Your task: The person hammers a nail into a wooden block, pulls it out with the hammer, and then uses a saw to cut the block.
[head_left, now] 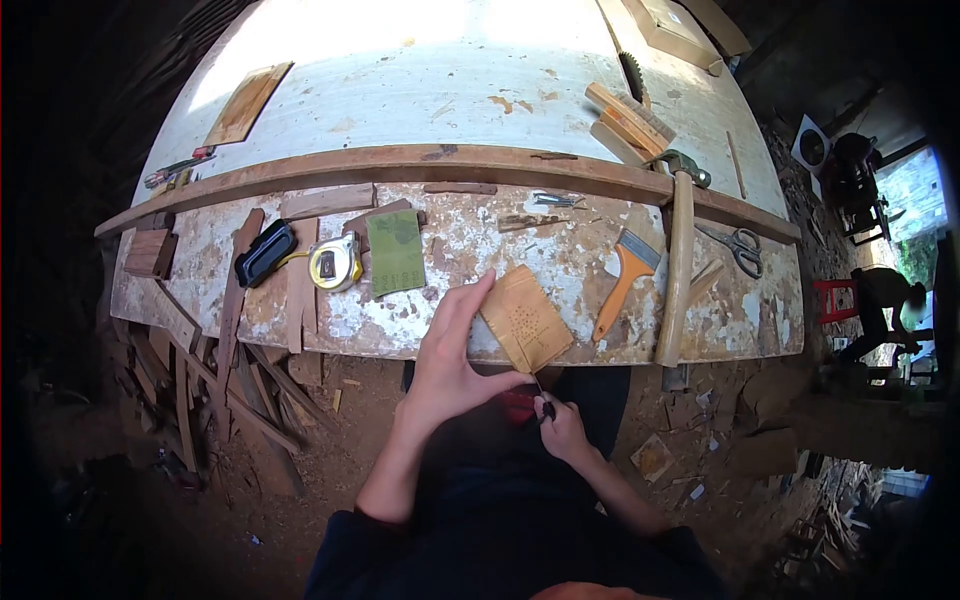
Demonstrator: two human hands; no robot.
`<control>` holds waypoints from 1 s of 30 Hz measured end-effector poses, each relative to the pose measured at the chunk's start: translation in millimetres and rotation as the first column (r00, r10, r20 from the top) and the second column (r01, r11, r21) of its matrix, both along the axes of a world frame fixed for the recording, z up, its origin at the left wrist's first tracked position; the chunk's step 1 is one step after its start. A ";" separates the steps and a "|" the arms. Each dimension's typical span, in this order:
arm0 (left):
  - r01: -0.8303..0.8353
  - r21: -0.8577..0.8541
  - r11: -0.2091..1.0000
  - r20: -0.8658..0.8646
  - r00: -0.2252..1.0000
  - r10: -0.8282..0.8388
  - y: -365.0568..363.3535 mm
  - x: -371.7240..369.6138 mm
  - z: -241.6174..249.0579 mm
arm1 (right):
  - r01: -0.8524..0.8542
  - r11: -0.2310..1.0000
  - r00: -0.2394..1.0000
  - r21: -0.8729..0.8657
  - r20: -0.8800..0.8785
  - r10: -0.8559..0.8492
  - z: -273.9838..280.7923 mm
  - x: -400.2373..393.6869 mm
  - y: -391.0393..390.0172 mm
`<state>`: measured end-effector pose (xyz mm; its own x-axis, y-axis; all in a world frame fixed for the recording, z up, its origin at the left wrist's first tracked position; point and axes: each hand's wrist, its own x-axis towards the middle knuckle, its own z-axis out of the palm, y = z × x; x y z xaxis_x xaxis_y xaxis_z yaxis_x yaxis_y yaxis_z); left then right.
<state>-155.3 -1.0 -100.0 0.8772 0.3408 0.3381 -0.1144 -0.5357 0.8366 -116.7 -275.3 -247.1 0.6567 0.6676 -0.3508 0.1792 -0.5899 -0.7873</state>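
Note:
A square wooden block [526, 318] with dark dots and lines marked on its face is at the front edge of the bench. My left hand [450, 365] grips it between the fingers at its upper left corner and the thumb near its lower corner. Below the block, my right hand [566, 432] is closed around a thin-bladed tool with a dark handle [547, 410]. The tool's narrow tip points up to the block's lower corner; its exact kind is too small to tell. Something red [518, 406] shows beside the right hand, partly hidden.
On the worn bench [450, 330] lie green sandpaper [397, 252], a tape measure [334, 264], a black case [266, 254], an orange-handled brush [625, 280], a hammer [680, 270] and scissors [745, 252]. A long wooden beam [400, 163] crosses behind. Scrap wood [180, 390] covers the floor at left.

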 end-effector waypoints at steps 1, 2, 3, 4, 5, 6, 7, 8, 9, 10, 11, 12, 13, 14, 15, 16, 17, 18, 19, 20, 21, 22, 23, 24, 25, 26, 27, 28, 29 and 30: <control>0.011 -0.004 1.000 -0.013 1.000 -0.011 -0.5 -2.5 -1.1 | -0.035 0.999 0.998 -0.022 0.048 0.036 6.3 2.6 1.0; 0.018 -0.008 1.000 -0.025 1.000 -0.018 0.6 -1.7 -2.6 | -0.042 0.999 0.996 -0.024 0.078 0.044 12.6 8.9 3.0; 0.016 -0.029 0.999 -0.019 1.000 -0.017 -0.2 -1.2 -4.0 | -0.046 0.998 0.994 -0.032 0.100 0.049 38.4 14.8 13.9; 0.007 -0.025 1.000 -0.018 1.000 -0.007 -3.1 -2.9 -3.5 | -0.050 0.998 0.992 -0.043 0.116 0.055 51.9 14.9 17.4; -0.001 -0.015 1.000 -0.011 1.000 0.000 -3.9 -2.7 -0.7 | -0.046 0.998 0.993 -0.038 0.105 0.050 38.2 10.0 10.5; -0.006 0.000 1.000 0.006 1.000 0.006 -2.0 0.8 2.3 | -0.040 0.999 0.994 -0.028 0.103 0.042 12.1 5.8 0.8; -0.003 -0.001 1.000 0.023 1.000 0.003 -1.0 1.6 -0.3 | -0.036 0.999 0.994 -0.016 0.104 0.037 6.2 7.1 2.7; -0.003 0.008 1.000 0.033 0.999 0.003 0.6 2.3 0.6 | -0.041 0.999 0.996 -0.007 0.078 0.042 1.0 10.4 1.4; -0.005 0.011 1.000 0.036 0.999 0.004 0.6 1.0 1.0 | -0.048 0.999 0.998 -0.004 0.044 0.048 8.9 10.2 2.4; -0.007 0.010 1.000 0.035 0.999 0.007 0.4 -0.1 0.7 | -0.056 0.998 0.998 -0.003 0.006 0.056 18.6 9.0 3.4; -0.008 -0.015 1.000 0.030 1.000 0.009 0.1 -1.3 1.1 | -0.049 0.999 0.996 -0.016 0.074 0.050 28.3 5.6 6.9; -0.013 -0.036 0.999 0.028 1.000 0.014 1.7 -0.6 2.5 | -0.037 0.999 0.998 -0.006 0.053 0.038 27.5 4.6 4.8; -0.019 -0.053 0.998 0.029 0.999 0.020 3.3 0.2 3.6 | -0.026 1.000 0.999 0.008 0.035 0.026 25.7 4.0 4.1; -0.015 -0.033 0.999 0.021 1.000 0.015 3.4 0.1 3.0 | -0.013 1.000 1.000 0.026 0.019 0.013 23.5 3.8 4.7; -0.008 -0.013 1.000 0.014 1.000 0.008 2.0 -0.4 1.5 | 0.002 0.999 1.000 0.055 0.025 -0.004 20.8 2.4 3.2; -0.002 0.007 1.000 0.007 1.000 0.002 0.9 -0.6 0.5 | 0.018 0.996 0.999 0.083 0.030 -0.020 19.4 0.3 1.1; -0.001 0.001 1.000 0.012 1.000 0.001 1.0 -0.3 0.5 | 0.031 0.993 0.999 0.113 0.036 -0.035 17.2 0.1 -0.2; 0.004 -0.009 1.000 0.012 1.000 -0.003 0.3 -1.4 0.6 | 0.043 0.995 0.999 0.095 0.018 -0.044 16.6 -2.8 -3.7; 0.009 -0.016 1.000 0.018 1.000 -0.009 0.7 -0.1 1.4 | 0.054 0.995 0.998 0.080 0.006 -0.055 25.5 -2.9 -2.9; 0.005 -0.003 1.000 0.019 1.000 -0.005 0.4 0.0 1.5 | 0.058 0.996 0.998 0.063 -0.008 -0.057 31.8 -3.0 -2.4; 0.000 0.009 1.000 0.015 1.000 0.000 -0.7 -0.9 1.7 | 0.077 0.991 0.996 0.113 0.039 -0.082 34.2 -5.8 -3.4; -0.004 0.021 1.000 0.011 1.000 0.004 -0.9 -1.7 1.9 | 0.095 0.982 0.990 0.163 0.083 -0.110 35.4 -9.6 -5.3; -0.008 0.017 1.000 0.012 1.000 0.008 -0.7 -2.2 1.8 | 0.113 0.971 0.982 0.212 0.126 -0.142 36.0 -12.9 -8.3; -0.010 0.012 1.000 0.014 1.000 0.010 -1.0 -1.9 1.4 | 0.102 0.968 0.984 0.230 0.121 -0.132 36.3 -14.3 -13.0; -0.009 0.006 1.000 0.016 1.000 0.009 -1.8 -1.3 0.9 | 0.093 0.964 0.985 0.248 0.117 -0.125 36.6 -14.7 -19.0; -0.010 0.014 1.000 0.018 1.000 0.010 -2.2 -0.7 0.6 | 0.085 0.960 0.986 0.265 0.115 -0.119 36.7 -14.3 -24.2; -0.011 0.021 1.000 0.021 1.000 0.010 -1.8 -0.6 0.5 | 0.080 0.953 0.983 0.294 0.133 -0.123 36.7 -14.0 -27.9; -0.012 0.029 0.999 0.024 1.000 0.012 -1.9 -0.3 0.2 | 0.072 0.944 0.980 0.322 0.152 -0.126 36.4 -13.8 -30.9; -0.014 0.029 0.999 0.026 1.000 0.013 -2.3 -0.1 -0.2 | 0.063 0.934 0.977 0.351 0.168 -0.129 36.0 -14.2 -32.7; -0.016 0.029 0.999 0.028 0.999 0.015 -2.5 -0.2 -0.6 | 0.083 0.933 0.977 0.349 0.158 -0.146 36.6 -15.4 -33.5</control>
